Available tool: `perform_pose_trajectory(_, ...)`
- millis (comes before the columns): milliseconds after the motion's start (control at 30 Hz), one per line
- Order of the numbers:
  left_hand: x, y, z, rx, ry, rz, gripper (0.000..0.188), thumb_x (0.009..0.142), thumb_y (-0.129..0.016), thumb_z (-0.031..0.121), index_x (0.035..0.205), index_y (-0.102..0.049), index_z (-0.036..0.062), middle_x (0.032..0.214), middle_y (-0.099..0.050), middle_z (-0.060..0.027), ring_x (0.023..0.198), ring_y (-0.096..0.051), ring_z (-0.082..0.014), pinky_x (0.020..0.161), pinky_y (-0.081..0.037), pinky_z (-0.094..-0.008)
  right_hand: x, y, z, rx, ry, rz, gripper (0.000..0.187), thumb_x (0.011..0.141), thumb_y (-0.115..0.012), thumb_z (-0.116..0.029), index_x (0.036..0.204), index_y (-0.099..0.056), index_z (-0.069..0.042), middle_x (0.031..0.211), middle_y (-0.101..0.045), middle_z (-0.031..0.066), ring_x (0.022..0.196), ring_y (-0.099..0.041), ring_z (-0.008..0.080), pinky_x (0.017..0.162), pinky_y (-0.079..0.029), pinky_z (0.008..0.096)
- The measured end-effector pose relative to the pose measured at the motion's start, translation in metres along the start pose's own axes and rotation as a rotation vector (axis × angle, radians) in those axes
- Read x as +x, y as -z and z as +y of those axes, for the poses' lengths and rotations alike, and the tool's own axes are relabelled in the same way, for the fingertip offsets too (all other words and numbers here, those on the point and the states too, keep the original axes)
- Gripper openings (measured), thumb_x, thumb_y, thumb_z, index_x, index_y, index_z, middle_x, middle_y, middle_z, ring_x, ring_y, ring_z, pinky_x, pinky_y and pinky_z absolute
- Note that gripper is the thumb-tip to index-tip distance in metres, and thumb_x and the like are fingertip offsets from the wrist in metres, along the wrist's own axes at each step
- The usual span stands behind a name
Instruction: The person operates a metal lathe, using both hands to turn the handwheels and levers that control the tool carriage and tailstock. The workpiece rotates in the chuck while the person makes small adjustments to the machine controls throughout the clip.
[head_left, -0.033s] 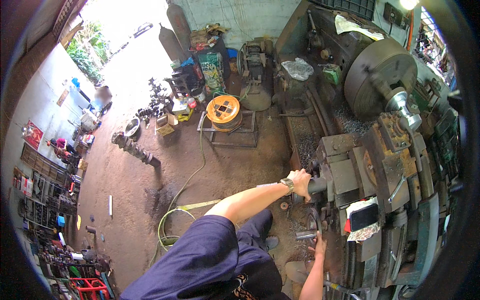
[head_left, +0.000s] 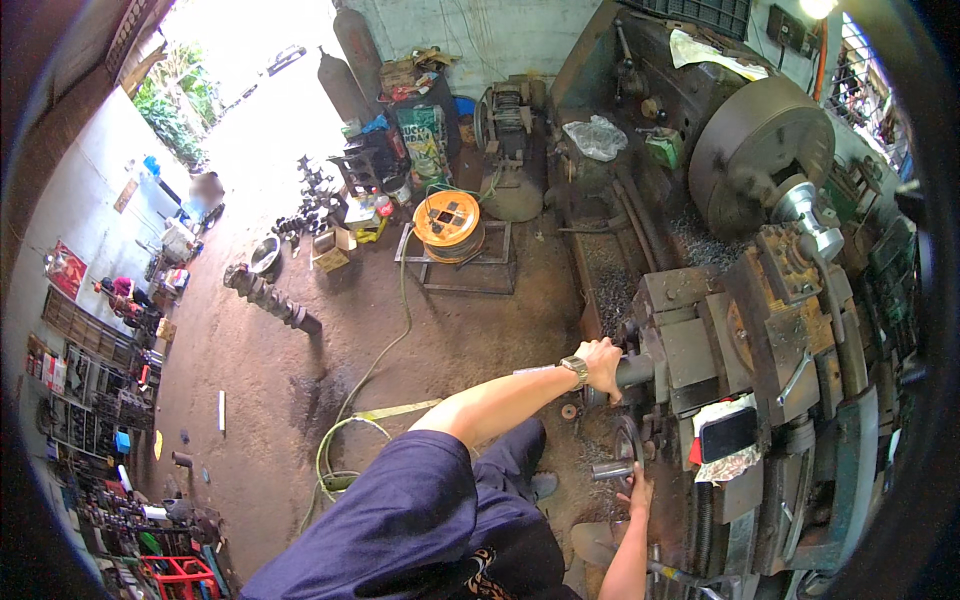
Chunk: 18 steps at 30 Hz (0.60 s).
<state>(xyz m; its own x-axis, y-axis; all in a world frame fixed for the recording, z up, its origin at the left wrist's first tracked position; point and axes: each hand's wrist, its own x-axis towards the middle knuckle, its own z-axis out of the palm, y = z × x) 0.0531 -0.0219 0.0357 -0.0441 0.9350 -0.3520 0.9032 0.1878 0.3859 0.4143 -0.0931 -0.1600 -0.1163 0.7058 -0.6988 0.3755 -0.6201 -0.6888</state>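
Observation:
At the near side of a large metal lathe [head_left: 690, 350], my left hand [head_left: 600, 368] is closed at the end of a dark round lathe handle [head_left: 634, 370]; its grip is partly hidden. Lower down, my right hand [head_left: 637, 492] has its fingers curled on the rim of a handwheel [head_left: 628, 438], beside the wheel's metal crank grip [head_left: 612, 469]. Beyond the carriage, a big round chuck [head_left: 745, 150] holds a shiny metal workpiece [head_left: 800, 210], close to the tool post [head_left: 788, 265].
A phone [head_left: 728, 436] lies on a cloth on the carriage, near a wrench [head_left: 795, 377]. Metal chips [head_left: 703, 245] fill the lathe bed. An orange cable reel [head_left: 447, 222] stands on a metal frame, its hose [head_left: 385, 345] trailing over the floor. A thick stepped shaft [head_left: 270, 298] stands left.
The chuck's jaws and the dark gaps on its face appear in a different rotational position. My hands stay in place.

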Motion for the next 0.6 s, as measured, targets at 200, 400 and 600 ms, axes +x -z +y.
perform_pose_trajectory(200,0.000,0.004,0.001,-0.009,0.010,-0.035,0.084,0.049,-0.093,0.057,0.110,-0.072,0.0025,0.120,-0.064,-0.0211,0.112,-0.065,-0.0374,0.090,-0.056,-0.0464,0.006,0.001,0.011,0.052,-0.001,0.009,0.092,0.083,-0.074,-0.062,0.138,-0.044,0.005,0.120,-0.057,0.0162,0.110,-0.060,0.0268,0.066,-0.064,0.0405)
perform_pose_trajectory(400,0.001,0.000,0.000,-0.002,0.004,-0.021,0.085,0.049,-0.093,0.058,0.110,-0.071,0.0017,0.120,-0.062,-0.0218,0.111,-0.063,-0.0388,0.092,-0.054,-0.0467,0.009,-0.001,0.020,0.065,0.020,0.091,0.080,0.082,-0.073,-0.064,0.131,-0.060,-0.002,0.112,-0.060,0.0099,0.105,-0.062,0.0215,0.060,-0.064,0.0387)
perform_pose_trajectory(600,0.003,-0.001,-0.001,-0.011,0.003,-0.033,0.086,0.048,-0.092,0.058,0.109,-0.071,0.0013,0.120,-0.062,-0.0216,0.111,-0.063,-0.0389,0.093,-0.054,-0.0467,0.005,0.001,0.018,0.082,0.011,0.029,0.093,0.082,-0.074,-0.063,0.140,-0.046,0.005,0.120,-0.059,0.0149,0.115,-0.059,0.0256,0.068,-0.064,0.0378)
